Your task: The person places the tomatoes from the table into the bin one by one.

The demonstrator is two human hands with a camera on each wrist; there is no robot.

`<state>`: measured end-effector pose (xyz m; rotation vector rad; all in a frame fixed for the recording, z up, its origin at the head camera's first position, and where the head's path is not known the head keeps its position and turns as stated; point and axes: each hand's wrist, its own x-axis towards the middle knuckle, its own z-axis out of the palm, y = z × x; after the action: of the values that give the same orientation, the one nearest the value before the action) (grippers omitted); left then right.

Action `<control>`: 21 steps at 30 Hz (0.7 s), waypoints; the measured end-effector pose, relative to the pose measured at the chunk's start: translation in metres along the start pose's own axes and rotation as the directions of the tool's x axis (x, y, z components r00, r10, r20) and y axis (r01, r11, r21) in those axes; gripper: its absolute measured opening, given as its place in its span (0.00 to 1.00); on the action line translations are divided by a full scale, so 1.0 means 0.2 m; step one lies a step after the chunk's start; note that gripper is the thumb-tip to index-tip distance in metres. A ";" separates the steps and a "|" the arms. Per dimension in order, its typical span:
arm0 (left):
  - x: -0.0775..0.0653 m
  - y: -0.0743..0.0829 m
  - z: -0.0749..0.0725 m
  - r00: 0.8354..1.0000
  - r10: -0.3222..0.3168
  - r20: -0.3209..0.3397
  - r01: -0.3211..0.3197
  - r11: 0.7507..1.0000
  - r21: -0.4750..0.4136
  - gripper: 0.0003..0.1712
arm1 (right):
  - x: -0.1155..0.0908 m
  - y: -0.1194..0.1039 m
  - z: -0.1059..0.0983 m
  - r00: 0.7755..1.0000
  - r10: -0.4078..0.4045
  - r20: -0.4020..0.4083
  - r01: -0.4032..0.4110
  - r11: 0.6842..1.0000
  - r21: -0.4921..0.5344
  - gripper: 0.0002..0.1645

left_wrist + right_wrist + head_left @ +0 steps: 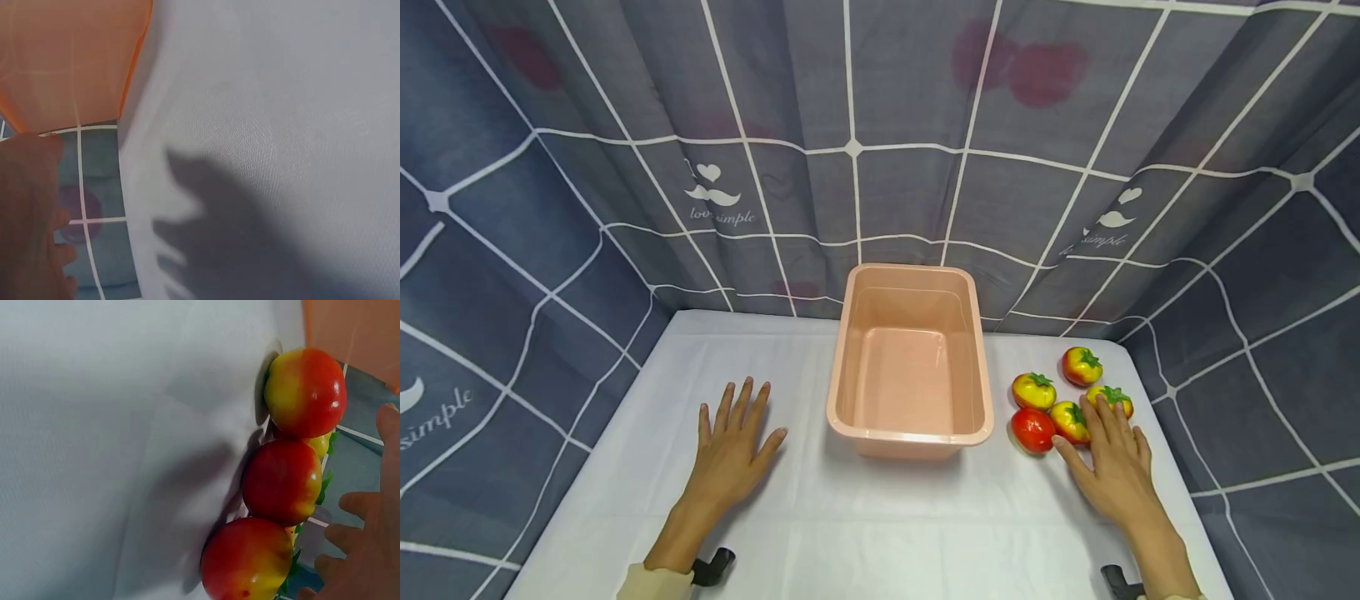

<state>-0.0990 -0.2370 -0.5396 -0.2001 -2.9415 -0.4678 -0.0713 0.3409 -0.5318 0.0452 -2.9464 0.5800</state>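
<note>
My left hand (730, 458) hovers over the white table to the left of the pink plastic basin (910, 438), fingers spread and holding nothing. To the basin's right, my right hand (1112, 479) is held with straight fingers over the near side of several glossy red-and-yellow, tomato-like fruits with green leafy tops. Its fingertips overlap the rightmost fruit (1111, 398) in the head view, and the thumb lies close to the red fruit (1033, 430) at the front left. Three fruits, among them a middle one (281, 481), line up beside the fingers in the right wrist view.
The basin stands upright near the back edge of the white-covered table (790, 542), with nothing inside. A dark grey curtain (790, 192) with white grid lines encloses the back and both sides. Each wrist carries a black strap mount (713, 568).
</note>
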 end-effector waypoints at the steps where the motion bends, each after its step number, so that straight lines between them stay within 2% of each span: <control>1: 0.00 0.00 0.00 1.000 0.001 -0.001 -0.001 1.000 -0.001 0.46 | 0.00 0.00 0.00 1.000 -0.002 -0.002 0.002 1.000 0.001 0.52; 8: 0.00 0.00 0.00 1.000 0.009 -0.001 -0.009 1.000 -0.006 0.46 | 0.00 0.00 0.01 0.999 -0.024 -0.025 0.025 1.000 0.014 0.51; 13: -0.01 0.02 0.00 1.000 0.007 -0.016 -0.008 1.000 -0.030 0.45 | 0.01 -0.01 0.02 0.995 -0.053 -0.083 0.056 0.998 0.038 0.49; 15: -0.01 0.03 0.00 1.000 0.005 -0.019 -0.007 0.997 -0.080 0.45 | 0.01 -0.02 0.03 0.992 -0.055 -0.111 0.063 0.996 0.067 0.48; 17: 0.00 0.05 0.00 1.000 0.007 -0.016 -0.009 0.986 -0.169 0.44 | 0.01 -0.04 0.05 0.990 -0.046 -0.134 0.059 0.993 0.098 0.47; 19: 0.00 0.07 0.00 1.000 0.001 0.013 0.003 0.962 -0.274 0.42 | 0.01 -0.06 0.07 0.988 -0.024 -0.155 0.045 0.990 0.131 0.46; 21: 0.00 0.10 0.00 0.999 0.001 0.041 0.015 0.923 -0.385 0.41 | 0.01 -0.09 0.09 0.984 -0.003 -0.175 0.032 0.986 0.163 0.44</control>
<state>-0.0960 -0.2185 -0.5335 -0.2467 -2.8571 -1.0551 -0.0741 0.3173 -0.5403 0.0349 -2.7203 0.7823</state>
